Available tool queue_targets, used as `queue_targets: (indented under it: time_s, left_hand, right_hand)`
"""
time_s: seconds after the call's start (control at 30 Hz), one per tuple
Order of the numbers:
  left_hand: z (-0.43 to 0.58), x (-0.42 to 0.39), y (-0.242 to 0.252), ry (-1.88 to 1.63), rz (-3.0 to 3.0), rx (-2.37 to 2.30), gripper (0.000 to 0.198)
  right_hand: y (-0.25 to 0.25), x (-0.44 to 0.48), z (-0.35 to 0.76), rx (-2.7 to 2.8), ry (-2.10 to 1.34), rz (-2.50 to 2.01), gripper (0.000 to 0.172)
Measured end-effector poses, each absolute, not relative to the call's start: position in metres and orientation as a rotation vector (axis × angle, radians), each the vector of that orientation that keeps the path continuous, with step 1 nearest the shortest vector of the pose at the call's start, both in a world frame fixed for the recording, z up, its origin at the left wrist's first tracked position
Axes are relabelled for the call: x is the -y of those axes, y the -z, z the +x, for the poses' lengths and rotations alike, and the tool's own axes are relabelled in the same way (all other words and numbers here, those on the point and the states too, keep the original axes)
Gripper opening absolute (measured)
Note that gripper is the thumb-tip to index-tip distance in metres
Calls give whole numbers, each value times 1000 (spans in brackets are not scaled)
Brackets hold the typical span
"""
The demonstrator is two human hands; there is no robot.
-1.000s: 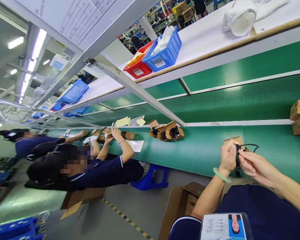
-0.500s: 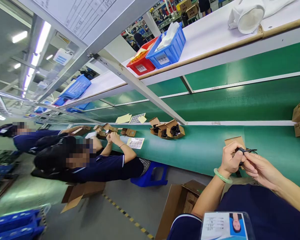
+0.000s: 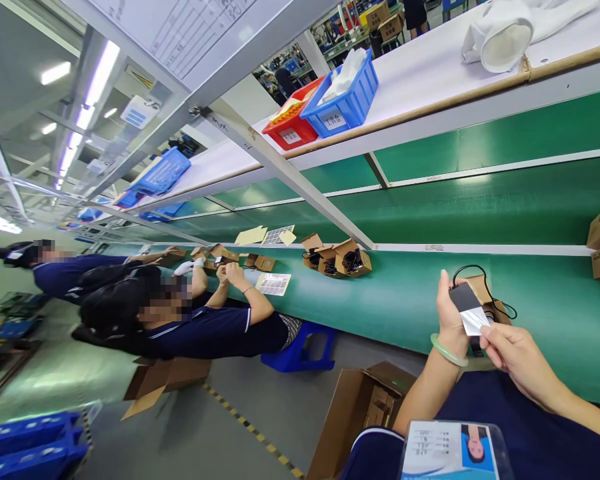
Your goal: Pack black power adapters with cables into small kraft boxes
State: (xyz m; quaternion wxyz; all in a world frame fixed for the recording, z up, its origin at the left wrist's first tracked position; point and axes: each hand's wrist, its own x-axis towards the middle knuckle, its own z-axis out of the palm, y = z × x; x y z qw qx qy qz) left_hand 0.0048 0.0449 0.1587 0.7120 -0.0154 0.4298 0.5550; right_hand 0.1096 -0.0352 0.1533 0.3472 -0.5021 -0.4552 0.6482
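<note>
Both our hands hold one small black device (image 3: 464,298) above the green bench (image 3: 410,293). Our left hand (image 3: 450,317) clasps its side, and our right hand (image 3: 513,353) pinches its shiny lower end. Its black cable (image 3: 469,267) loops over a small cardboard box (image 3: 479,287) just behind.

the small device (image 3: 464,298) in the left hand (image 3: 450,319) is matt black plastic, with a glossy, mirror-bright patch at its lower end. its thin cable (image 3: 486,277) looks like smooth black rubber. the bangle (image 3: 447,351) is polished, glassy pale green. the little box (image 3: 481,287) is matt brown cardboard. the belt (image 3: 410,293) is green with a dull sheen. the blue bin (image 3: 347,103) is glossy plastic, and the white cloth (image 3: 500,33) looks soft.
</note>
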Motion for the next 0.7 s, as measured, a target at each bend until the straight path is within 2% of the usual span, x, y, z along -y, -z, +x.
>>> queue_targets:
  time_s: [0.1, 0.2, 0.3, 0.4, 0.53, 0.63, 0.7]
  left_hand:
    - [-17, -56, -158, -1294, -196, -896, 48]
    - [-33, -59, -157, -1317, -153, -840, 51]
    - [-27, -51, -159, -1188, -71, -792, 55]
    - [-10, -42, -165, -1171, -52, -797, 55]
    - [4, -35, -173, -1182, -10, -829, 53]
    - [6, -32, -173, -1211, -28, -863, 49]
    - [7, -30, -171, -1226, -62, -894, 47]
  right_hand:
    - [-157, 53, 140, 1649, -1450, -1162, 40]
    - [-162, 54, 167, 1842, -987, -1138, 12]
    - [-166, 37, 176, 1856, -537, -1190, 43]
    - [-169, 20, 168, 1931, -293, -1074, 61]
    - [-166, 12, 145, 2131, -287, -864, 66]
    - [-159, 9, 135, 2195, -499, -864, 53]
    - [-160, 2, 140, 2087, -862, -957, 38]
